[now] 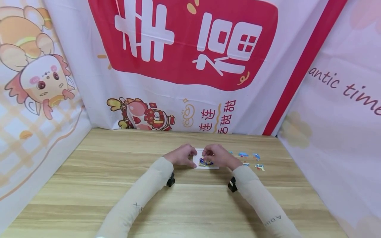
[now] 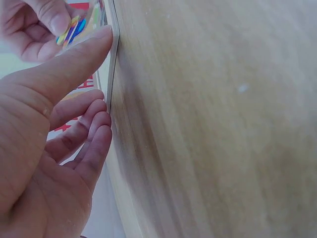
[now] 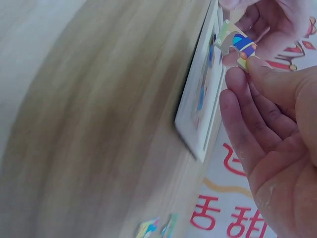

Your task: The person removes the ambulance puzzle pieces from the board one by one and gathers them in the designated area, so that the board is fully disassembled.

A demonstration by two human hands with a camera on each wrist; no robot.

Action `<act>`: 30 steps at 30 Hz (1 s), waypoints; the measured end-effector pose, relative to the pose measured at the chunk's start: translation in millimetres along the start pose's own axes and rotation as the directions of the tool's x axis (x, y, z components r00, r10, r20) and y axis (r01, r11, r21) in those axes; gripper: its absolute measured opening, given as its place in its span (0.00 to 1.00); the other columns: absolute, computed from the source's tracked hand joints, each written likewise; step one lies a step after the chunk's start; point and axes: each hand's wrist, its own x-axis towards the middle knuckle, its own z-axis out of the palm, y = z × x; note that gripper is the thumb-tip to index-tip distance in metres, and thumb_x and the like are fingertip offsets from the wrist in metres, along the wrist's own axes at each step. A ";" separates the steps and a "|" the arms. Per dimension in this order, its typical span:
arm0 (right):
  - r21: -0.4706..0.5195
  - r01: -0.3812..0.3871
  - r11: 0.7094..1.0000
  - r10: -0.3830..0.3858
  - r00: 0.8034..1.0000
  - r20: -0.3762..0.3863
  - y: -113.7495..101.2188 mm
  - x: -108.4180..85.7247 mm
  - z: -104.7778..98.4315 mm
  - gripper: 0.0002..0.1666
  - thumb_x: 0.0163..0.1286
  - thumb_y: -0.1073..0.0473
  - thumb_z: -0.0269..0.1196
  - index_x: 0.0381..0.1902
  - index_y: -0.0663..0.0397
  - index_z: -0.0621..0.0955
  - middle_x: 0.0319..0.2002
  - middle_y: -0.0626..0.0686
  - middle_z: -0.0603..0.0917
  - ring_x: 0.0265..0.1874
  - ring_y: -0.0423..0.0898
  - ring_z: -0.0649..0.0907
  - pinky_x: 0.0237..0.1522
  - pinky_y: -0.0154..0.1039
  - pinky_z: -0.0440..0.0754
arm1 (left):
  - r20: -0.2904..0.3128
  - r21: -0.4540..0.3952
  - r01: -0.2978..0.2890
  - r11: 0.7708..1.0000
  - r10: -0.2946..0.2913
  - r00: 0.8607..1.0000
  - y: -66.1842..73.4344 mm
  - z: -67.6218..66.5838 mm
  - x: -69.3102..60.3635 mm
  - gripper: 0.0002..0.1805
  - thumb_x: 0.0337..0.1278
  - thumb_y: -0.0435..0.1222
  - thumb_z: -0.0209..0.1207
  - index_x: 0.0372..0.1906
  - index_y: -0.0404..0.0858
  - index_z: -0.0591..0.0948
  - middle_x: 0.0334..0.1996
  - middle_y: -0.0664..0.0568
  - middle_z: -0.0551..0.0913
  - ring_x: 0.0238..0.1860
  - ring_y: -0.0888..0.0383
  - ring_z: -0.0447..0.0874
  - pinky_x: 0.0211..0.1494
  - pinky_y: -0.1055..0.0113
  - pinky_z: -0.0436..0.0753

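Observation:
A small white puzzle board [image 1: 197,158] with a partly coloured picture lies on the table between the hands. My right hand [image 1: 219,156] is above its right part and pinches a jigsaw puzzle piece [image 3: 243,45] between thumb and index finger. That piece is pale yellow-green with blue, purple and orange markings; in the right wrist view it is tilted and clear of the board. My left hand [image 1: 182,155] is at the board's left side, thumb stretched out and fingers loosely bent, with fingertips [image 2: 105,101] at the board's edge.
Several loose puzzle pieces lie right of the board, among them a blue piece [image 1: 243,154] and a light one [image 1: 260,167]. The wooden table [image 1: 190,208] extends toward me. Printed cloth [image 1: 184,76] hangs behind it and at both sides.

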 end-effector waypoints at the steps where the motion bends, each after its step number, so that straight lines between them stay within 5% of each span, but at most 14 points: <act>1: 0.008 -0.007 1.000 0.007 1.000 -0.002 1.8 -2.7 -1.3 0.03 0.73 0.63 0.68 0.41 0.50 0.85 0.38 0.46 0.88 0.39 0.40 0.84 0.48 0.38 0.87 | 0.001 0.001 0.006 1.000 -0.006 1.000 -0.1 0.3 -0.1 0.32 0.52 0.42 0.80 0.60 0.31 0.84 0.54 0.43 0.85 0.55 0.50 0.83 0.67 0.55 0.83; 10: 0.010 -0.023 1.000 0.023 1.000 -0.021 26.7 -38.0 -27.5 0.03 0.74 0.62 0.68 0.41 0.56 0.85 0.37 0.48 0.88 0.38 0.41 0.83 0.45 0.37 0.85 | 0.017 -0.018 0.069 0.997 -0.068 0.998 -1.5 2.5 -0.4 0.33 0.54 0.44 0.79 0.63 0.35 0.82 0.56 0.47 0.83 0.57 0.53 0.81 0.69 0.57 0.82; 17: -0.033 -0.150 0.988 0.151 0.988 0.017 38.9 -71.6 -60.0 0.03 0.76 0.59 0.67 0.42 0.53 0.85 0.37 0.47 0.87 0.37 0.43 0.82 0.41 0.36 0.83 | 0.002 -0.016 0.053 0.998 -0.053 0.999 -1.8 0.2 -0.8 0.34 0.53 0.44 0.79 0.63 0.34 0.82 0.57 0.46 0.85 0.57 0.52 0.82 0.69 0.57 0.82; 25: -0.042 -0.044 0.998 0.051 0.985 0.165 52.9 -99.9 -76.2 0.04 0.73 0.67 0.66 0.40 0.55 0.85 0.35 0.48 0.86 0.37 0.42 0.81 0.40 0.33 0.84 | 0.014 -0.019 0.082 0.996 -0.081 0.997 -0.5 0.6 -1.8 0.34 0.54 0.44 0.79 0.64 0.35 0.82 0.58 0.46 0.85 0.58 0.52 0.82 0.69 0.58 0.82; 30: -0.029 -0.063 0.998 0.067 0.980 0.189 59.0 -106.3 -68.5 0.01 0.74 0.65 0.67 0.41 0.55 0.84 0.37 0.48 0.85 0.39 0.43 0.80 0.42 0.32 0.83 | 0.018 -0.023 0.090 0.996 -0.090 0.996 -1.3 1.3 -0.9 0.34 0.54 0.45 0.79 0.65 0.36 0.82 0.58 0.46 0.85 0.59 0.52 0.82 0.70 0.57 0.81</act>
